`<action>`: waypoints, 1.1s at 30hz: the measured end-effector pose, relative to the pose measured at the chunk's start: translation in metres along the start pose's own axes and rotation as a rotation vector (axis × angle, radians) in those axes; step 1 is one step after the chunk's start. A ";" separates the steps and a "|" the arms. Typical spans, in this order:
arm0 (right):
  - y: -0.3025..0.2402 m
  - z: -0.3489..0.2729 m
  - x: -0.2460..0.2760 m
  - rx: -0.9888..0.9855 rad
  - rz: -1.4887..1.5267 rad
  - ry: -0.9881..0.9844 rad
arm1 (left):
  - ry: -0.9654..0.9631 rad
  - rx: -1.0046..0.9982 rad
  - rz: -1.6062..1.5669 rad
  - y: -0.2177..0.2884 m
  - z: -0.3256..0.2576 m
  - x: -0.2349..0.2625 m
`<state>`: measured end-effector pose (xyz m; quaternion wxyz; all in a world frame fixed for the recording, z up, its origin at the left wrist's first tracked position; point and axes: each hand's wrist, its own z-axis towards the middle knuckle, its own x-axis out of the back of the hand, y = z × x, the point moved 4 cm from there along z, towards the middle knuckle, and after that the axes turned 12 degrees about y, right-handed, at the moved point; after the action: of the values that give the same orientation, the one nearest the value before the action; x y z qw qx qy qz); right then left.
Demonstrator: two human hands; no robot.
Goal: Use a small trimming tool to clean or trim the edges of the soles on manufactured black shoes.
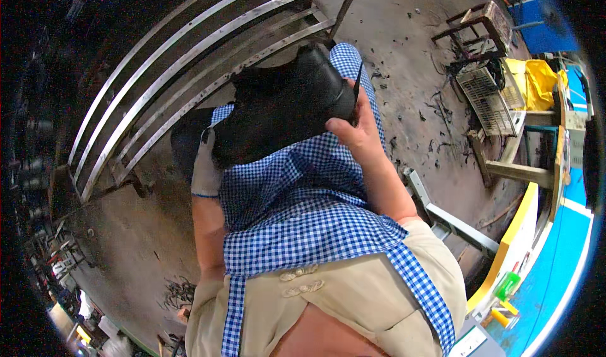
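Observation:
A dark, boot-like black item (284, 107) lies across my lap, over a blue-and-white checked apron (303, 231). Its right part is smooth and shiny, while the left part looks matt with an uneven upper edge. My left hand (206, 167), in a pale glove with a blue cuff edge, grips its left end; most of the fingers are hidden. Bare, my right hand (360, 126) holds the right end between thumb and fingers. A thin pointed black piece (358, 79) sticks up beside the right fingers; whether it belongs to the item I cannot tell.
A metal rack (183, 60) with long bars stands ahead and left. Black scraps (442, 111) litter the floor at right, near a wooden stool (486, 29), a plastic crate (486, 98) and a yellow cloth (536, 82). A blue-topped table (562, 256) runs along the right.

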<state>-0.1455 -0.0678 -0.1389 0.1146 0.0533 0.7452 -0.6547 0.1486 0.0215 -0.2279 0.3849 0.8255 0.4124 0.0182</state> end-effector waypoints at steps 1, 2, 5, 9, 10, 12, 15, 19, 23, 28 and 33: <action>0.004 0.002 0.005 -0.007 -0.051 0.027 | 0.007 -0.002 -0.003 0.001 -0.003 0.002; 0.008 0.005 0.010 -0.013 -0.102 0.054 | 0.008 -0.331 0.565 0.010 -0.009 0.001; -0.001 0.010 -0.002 0.020 -0.099 0.048 | 0.019 -0.500 0.996 0.018 -0.012 0.001; -0.010 0.013 -0.010 0.091 -0.026 0.015 | 0.003 -0.433 0.787 0.018 -0.008 -0.016; -0.017 0.012 -0.017 0.206 -0.028 -0.045 | 0.021 -0.651 0.882 0.022 -0.014 -0.024; -0.026 0.011 -0.025 0.361 -0.166 -0.067 | -0.013 -0.914 0.729 0.031 -0.031 -0.042; -0.035 0.004 -0.046 0.575 -0.554 -0.246 | -0.053 -1.368 1.084 0.059 -0.089 -0.081; -0.039 0.002 -0.057 0.487 -0.510 -0.299 | -0.193 -0.496 0.405 0.050 -0.084 -0.091; -0.053 0.001 -0.053 0.586 -0.492 -0.252 | -0.348 -0.831 0.572 0.048 -0.101 -0.102; -0.055 0.002 -0.051 0.743 -0.575 -0.278 | -0.272 -1.320 0.767 0.052 -0.117 -0.111; -0.040 0.009 -0.064 0.951 -0.645 -0.210 | -0.192 -1.369 0.746 0.046 -0.111 -0.105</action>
<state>-0.0920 -0.0775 -0.0864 -0.0537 -0.1960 0.3326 -0.9209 0.0711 0.0006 -0.0893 0.8104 0.4865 -0.0300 0.3250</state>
